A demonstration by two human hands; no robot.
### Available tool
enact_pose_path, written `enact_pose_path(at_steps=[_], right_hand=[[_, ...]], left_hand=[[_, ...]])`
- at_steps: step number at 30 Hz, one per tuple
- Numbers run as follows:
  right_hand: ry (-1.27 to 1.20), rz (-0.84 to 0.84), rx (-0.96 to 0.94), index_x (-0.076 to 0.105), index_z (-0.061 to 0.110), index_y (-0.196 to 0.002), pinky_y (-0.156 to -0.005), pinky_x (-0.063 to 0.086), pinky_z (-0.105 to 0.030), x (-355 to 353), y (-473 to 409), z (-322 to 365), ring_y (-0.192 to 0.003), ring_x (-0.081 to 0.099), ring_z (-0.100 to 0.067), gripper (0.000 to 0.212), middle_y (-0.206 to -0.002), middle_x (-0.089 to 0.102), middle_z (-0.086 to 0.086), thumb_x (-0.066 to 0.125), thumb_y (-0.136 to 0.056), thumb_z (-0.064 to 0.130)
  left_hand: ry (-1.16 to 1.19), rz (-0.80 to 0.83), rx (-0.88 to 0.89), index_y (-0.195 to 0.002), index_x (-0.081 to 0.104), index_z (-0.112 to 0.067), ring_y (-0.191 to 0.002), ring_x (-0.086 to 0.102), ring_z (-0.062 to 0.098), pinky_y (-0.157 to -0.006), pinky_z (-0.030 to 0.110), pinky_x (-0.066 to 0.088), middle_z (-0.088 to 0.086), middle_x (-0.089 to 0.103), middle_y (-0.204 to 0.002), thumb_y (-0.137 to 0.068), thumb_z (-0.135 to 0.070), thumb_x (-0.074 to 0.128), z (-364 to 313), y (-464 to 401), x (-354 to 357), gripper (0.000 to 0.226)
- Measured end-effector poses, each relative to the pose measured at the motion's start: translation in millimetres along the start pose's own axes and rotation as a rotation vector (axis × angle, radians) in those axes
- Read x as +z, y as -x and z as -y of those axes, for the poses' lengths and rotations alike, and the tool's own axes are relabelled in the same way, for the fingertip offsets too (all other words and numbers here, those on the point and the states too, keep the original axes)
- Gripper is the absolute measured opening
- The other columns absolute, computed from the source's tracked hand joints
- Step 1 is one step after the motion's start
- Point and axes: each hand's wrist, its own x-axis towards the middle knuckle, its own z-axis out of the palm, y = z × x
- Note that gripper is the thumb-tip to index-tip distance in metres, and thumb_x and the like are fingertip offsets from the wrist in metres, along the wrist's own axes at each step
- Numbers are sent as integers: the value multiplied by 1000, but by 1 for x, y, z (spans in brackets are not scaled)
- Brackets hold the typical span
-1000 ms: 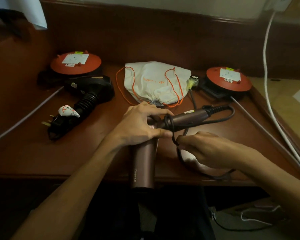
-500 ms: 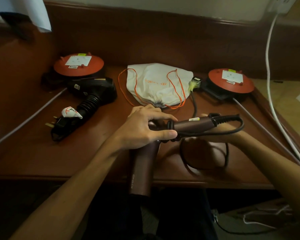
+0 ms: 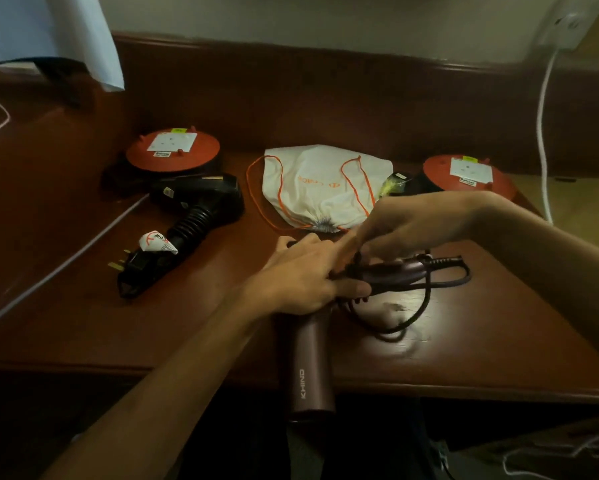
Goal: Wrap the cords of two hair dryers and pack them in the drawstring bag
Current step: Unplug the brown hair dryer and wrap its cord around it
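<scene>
My left hand grips the maroon hair dryer where its barrel meets the folded handle; the barrel sticks out over the desk's front edge. My right hand is above the handle and pinches the dark cord, which loops round the handle and trails in a loop on the desk. A black hair dryer lies at the left with its cord and plug bundled beside it. The white drawstring bag with orange strings lies flat behind my hands.
Two red round cable reels sit at the back left and back right of the brown desk. A white cable hangs from a wall socket on the right. A thin white cable crosses the desk's left side.
My right hand has come up from under the handle and moved over its top toward my left hand, carrying the cord round. The trailing loop on the desk is smaller.
</scene>
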Motion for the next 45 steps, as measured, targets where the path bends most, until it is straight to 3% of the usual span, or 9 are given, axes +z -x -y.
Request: enact_pose_path(at_steps=[3, 15, 20, 22, 26, 29, 38, 42, 45], right_hand=[[277, -49, 5, 73, 13, -87, -64, 50, -49, 11, 0, 10, -64, 59, -24, 25, -76, 68, -13, 54, -99, 25], [250, -482, 223, 64, 19, -56, -50, 41, -28, -4, 59, -8, -47, 54, -10, 53, -52, 57, 4, 66, -71, 70], [-32, -481, 5, 71, 54, -96, -59, 53, -23, 38, 87, 13, -74, 69, -1, 20, -79, 74, 21, 58, -81, 57], [-75, -461, -99, 76, 48, -94, -55, 53, -28, 66, 83, 19, -64, 67, -8, 16, -74, 73, 11, 60, -93, 44], [-225, -518, -80, 71, 32, -116, -71, 46, -2, 113, 61, 3, -79, 62, 23, 25, -81, 62, 49, 64, -97, 18], [-215, -560, -44, 68, 34, -126, -91, 49, -11, 131, 45, -22, -107, 63, 14, 32, -116, 67, 34, 66, -96, 26], [-222, -680, -54, 73, 40, -82, -57, 49, -27, 125, 8, -38, -69, 66, -8, 22, -76, 72, 15, 59, -93, 54], [-205, -601, -81, 55, 34, -79, -66, 47, -8, 103, 3, -50, -69, 61, 13, 34, -66, 57, 18, 65, -94, 6], [-161, -416, 23, 57, 11, -65, -58, 48, -33, 81, 1, -69, -50, 45, -2, 29, -61, 47, 15, 66, -89, 25]], left_hand=[[-68, 76, -26, -116, 34, -55, -114, 43, 18, -104, 56, 24, -12, 54, -98, -96, -68, 44, -3, -3, -2, 25], [13, -80, -60, -149, 41, -48, -128, 41, 8, -110, 45, 22, -16, 57, -139, -92, -74, 41, 9, 10, 6, 62], [70, -152, -78, -139, 48, -55, -123, 44, 7, -108, 44, 24, -22, 56, -113, -94, -69, 45, 11, 9, 6, 47], [78, -191, -58, -131, 48, -57, -117, 46, 7, -104, 44, 26, -20, 59, -107, -95, -67, 45, 12, 10, 8, 38], [110, -234, -63, -133, 47, -58, -115, 46, 8, -103, 43, 26, -17, 60, -108, -94, -70, 43, 16, 14, 12, 41], [146, -234, -37, -132, 51, -57, -114, 47, 10, -102, 42, 26, -14, 62, -108, -89, -76, 42, 16, 18, 10, 48], [340, -367, 57, -122, 67, -48, -108, 58, 6, -95, 44, 49, -17, 72, -101, -80, -76, 60, 25, 25, 15, 51], [256, -314, 74, -124, 66, -48, -109, 54, 0, -106, 43, 37, -20, 70, -99, -78, -79, 59, 27, 25, 12, 55], [151, -272, 110, -124, 62, -52, -111, 49, -2, -109, 35, 24, -22, 64, -101, -80, -78, 59, 21, 25, 14, 52]])
